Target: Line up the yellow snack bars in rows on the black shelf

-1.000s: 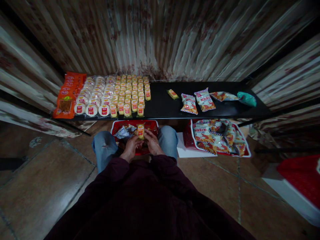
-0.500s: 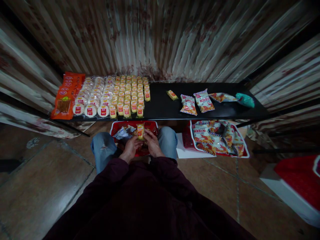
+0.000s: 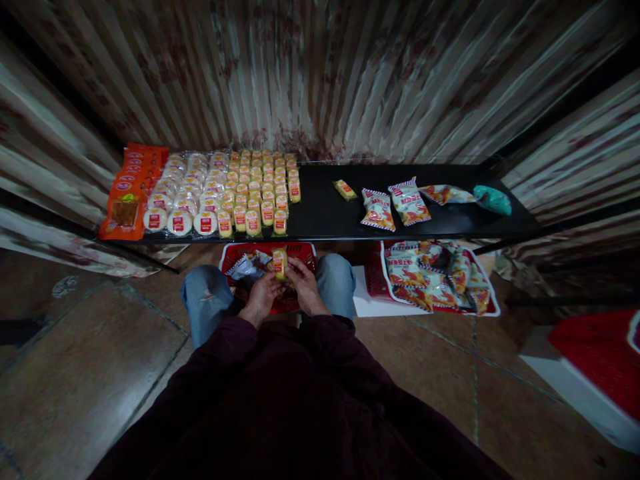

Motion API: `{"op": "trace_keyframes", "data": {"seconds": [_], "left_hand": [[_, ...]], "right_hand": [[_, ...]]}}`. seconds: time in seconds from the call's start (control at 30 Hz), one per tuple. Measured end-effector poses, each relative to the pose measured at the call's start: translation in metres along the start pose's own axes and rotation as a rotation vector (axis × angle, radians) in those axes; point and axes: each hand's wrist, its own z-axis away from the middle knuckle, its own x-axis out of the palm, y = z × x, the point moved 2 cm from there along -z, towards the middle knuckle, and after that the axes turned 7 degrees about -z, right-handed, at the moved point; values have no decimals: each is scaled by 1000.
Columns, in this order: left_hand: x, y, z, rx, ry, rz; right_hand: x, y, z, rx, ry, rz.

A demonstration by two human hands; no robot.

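Observation:
Between my two hands is a small yellow wrapped snack cake (image 3: 280, 263) with a red and white label, held upright above a red basket (image 3: 300, 249). My left hand (image 3: 261, 295) grips its left side, and my right hand (image 3: 303, 287) pinches the right side. Inside the basket, a silvery-blue packet (image 3: 243, 268) lies left of the cake; other contents are partly hidden by my hands. On the black shelf (image 3: 315, 200) just ahead stand rows of the same yellow cakes (image 3: 254, 193). One single yellow cake (image 3: 345, 189) lies apart, farther right.
Round white wrapped cakes (image 3: 181, 222) and orange packets (image 3: 125, 210) fill the shelf's left end. Several chip-style bags (image 3: 379, 209) and a green packet (image 3: 493, 200) lie rightward. A second red basket (image 3: 377, 273) of bags sits on the floor right of my knee.
Both hands keep hold of the yellow cake at nearly the same spot. Its label appears tilted slightly differently. The view has shifted very slightly.

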Motion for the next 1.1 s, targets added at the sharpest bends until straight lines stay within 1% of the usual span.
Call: {"op": "trace_keyframes", "data": {"seconds": [0.1, 0.2, 0.3, 0.37, 0.5, 0.63, 0.83, 0.93, 1.1], "left_hand": [[0, 0, -2, 6, -14, 1], [0, 0, -4, -1, -21, -3], [1, 0, -3, 1, -28, -4], [2, 0, -4, 16, -30, -8], [7, 0, -8, 76, -11, -23], [18, 4, -14, 194, -15, -52], [43, 17, -17, 328, -21, -224], [54, 23, -22, 363, 0, -297], [67, 33, -36, 429, 38, -421]], "right_hand": [[0, 0, -1, -17, -6, 26], [0, 0, -2, -3, -16, 36], [-1, -2, -1, 12, 0, 28], [-1, -7, 1, 11, 6, 19], [1, -19, -1, -32, -23, 26], [-1, -31, -11, -74, -56, 81], [-10, -42, -33, -127, -37, 169], [-12, -47, -43, -172, -20, 196], [-14, -55, -62, -196, -2, 234]]}}
